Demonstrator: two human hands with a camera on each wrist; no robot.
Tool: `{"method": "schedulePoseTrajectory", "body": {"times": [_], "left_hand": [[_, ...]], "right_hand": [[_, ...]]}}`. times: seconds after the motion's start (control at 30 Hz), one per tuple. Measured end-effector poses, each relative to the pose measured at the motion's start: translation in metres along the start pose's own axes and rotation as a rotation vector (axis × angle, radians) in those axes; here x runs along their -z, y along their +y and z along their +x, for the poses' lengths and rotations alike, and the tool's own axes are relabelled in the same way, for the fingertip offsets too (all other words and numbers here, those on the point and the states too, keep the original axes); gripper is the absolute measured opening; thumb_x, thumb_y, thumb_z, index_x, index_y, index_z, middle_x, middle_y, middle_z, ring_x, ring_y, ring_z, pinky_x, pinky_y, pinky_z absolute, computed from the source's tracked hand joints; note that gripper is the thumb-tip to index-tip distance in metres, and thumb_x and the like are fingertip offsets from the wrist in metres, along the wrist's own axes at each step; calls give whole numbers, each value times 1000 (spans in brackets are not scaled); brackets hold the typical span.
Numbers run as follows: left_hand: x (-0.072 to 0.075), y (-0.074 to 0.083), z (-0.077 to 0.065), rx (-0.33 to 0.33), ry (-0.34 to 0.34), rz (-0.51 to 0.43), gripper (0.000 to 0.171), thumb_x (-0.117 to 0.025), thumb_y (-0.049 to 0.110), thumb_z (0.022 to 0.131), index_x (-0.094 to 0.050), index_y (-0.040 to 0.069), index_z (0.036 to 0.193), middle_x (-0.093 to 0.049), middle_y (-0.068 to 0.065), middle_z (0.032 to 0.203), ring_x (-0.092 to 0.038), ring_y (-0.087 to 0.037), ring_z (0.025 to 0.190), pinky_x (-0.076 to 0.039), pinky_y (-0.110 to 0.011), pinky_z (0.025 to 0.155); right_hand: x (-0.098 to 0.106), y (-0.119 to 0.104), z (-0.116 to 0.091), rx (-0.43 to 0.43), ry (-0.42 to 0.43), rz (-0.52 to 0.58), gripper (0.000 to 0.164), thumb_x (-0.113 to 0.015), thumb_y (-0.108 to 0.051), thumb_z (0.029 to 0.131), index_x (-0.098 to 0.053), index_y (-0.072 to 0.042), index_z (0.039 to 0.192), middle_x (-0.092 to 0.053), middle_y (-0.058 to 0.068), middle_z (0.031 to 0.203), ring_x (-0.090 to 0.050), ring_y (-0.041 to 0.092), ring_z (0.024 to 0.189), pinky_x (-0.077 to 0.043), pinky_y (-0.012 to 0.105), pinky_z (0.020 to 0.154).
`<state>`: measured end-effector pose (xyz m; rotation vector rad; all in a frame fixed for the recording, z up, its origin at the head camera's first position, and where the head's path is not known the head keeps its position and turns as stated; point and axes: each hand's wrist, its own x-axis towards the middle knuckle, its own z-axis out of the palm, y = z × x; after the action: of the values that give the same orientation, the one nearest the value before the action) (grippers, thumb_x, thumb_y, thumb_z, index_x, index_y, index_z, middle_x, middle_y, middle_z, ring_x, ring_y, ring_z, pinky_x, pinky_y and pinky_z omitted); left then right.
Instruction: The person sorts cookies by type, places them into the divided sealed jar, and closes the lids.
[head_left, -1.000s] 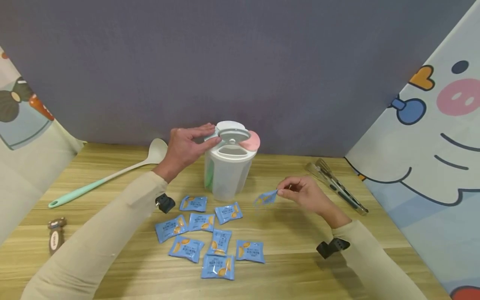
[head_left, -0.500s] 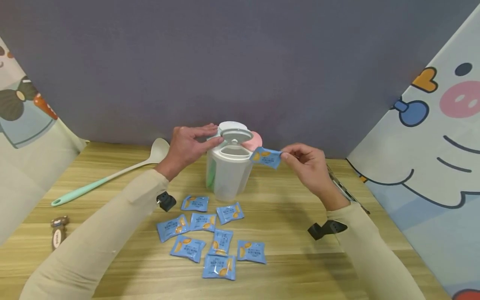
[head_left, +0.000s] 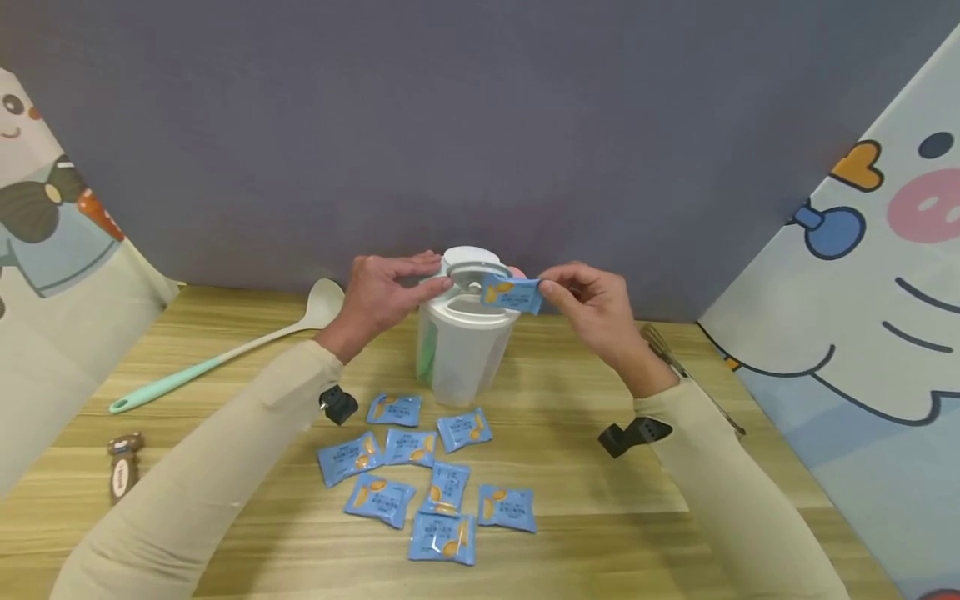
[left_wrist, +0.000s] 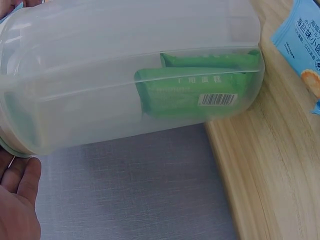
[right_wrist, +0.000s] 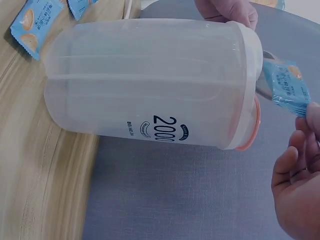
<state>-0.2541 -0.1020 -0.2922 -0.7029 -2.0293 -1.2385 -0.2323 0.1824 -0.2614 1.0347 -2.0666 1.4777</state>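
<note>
A clear plastic canister [head_left: 465, 354] with a sectioned white lid stands upright near the back wall; one grey-rimmed flap is raised. My left hand [head_left: 381, 293] rests against the left side of the lid, thumb and fingers extended. Between thumb and fingers my right hand [head_left: 592, 312] pinches one end of a blue biscuit packet [head_left: 510, 293], its free end over the lid opening. In the right wrist view that packet [right_wrist: 286, 85] is just outside the opening. Green snack packets [left_wrist: 195, 92] show through the canister's wall in the left wrist view.
Several blue biscuit packets [head_left: 408, 447] lie on the wooden table in front of the canister. A ladle with a mint handle [head_left: 168, 385] and a small brown bear-topped item [head_left: 123, 467] lie left. Metal tongs [head_left: 678, 362] lie right, partly behind my right wrist.
My right hand has lifted the blue biscuit packet from low on the right, carrying it up and left over the lid opening. My left hand stays on the lid.
</note>
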Motion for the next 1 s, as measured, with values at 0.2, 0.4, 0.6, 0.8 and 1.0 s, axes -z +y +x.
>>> {"method": "schedulePoseTrajectory", "body": {"times": [0.2, 0.4, 0.6, 0.8, 1.0], "left_hand": [[-2, 0, 0, 4, 3, 8, 31, -84, 24, 72, -75, 6, 96, -70, -2, 99, -65, -12, 98, -50, -32, 86], [-1, 2, -1, 19, 1, 2, 32, -84, 25, 73, -75, 7, 97, -70, -2, 100, -65, -12, 99, -50, -32, 88], [-1, 2, -1, 22, 4, -9, 32, -85, 24, 72, -75, 6, 97, -70, -2, 99, -65, -13, 99, -50, -31, 88], [-2, 1, -1, 8, 9, -11, 31, -85, 24, 72, -75, 6, 96, -70, -2, 99, -65, -12, 98, -50, -31, 87], [-2, 1, -1, 0, 10, -14, 31, -84, 23, 73, -75, 6, 97, -70, -3, 99, -65, -12, 98, -50, -32, 86]], "right_hand": [[-3, -1, 5, 60, -24, -26, 11, -60, 6, 90, -68, 8, 97, -58, 12, 77, -34, 13, 50, -29, 25, 44], [-8, -1, 13, 74, -28, -100, 11, -63, 2, 89, -71, 2, 96, -59, 7, 76, -39, 14, 53, -32, 25, 45], [-14, -3, 18, 100, -37, -113, 12, -64, 7, 86, -72, 2, 93, -61, 6, 77, -38, 13, 53, -31, 23, 44], [-19, -1, 21, 156, -31, -135, 11, -67, 9, 83, -72, 4, 91, -62, 10, 77, -42, 11, 55, -34, 20, 45], [-22, -3, 23, 173, -37, -150, 10, -68, 8, 82, -72, 4, 90, -63, 8, 77, -45, 12, 58, -36, 20, 48]]}}
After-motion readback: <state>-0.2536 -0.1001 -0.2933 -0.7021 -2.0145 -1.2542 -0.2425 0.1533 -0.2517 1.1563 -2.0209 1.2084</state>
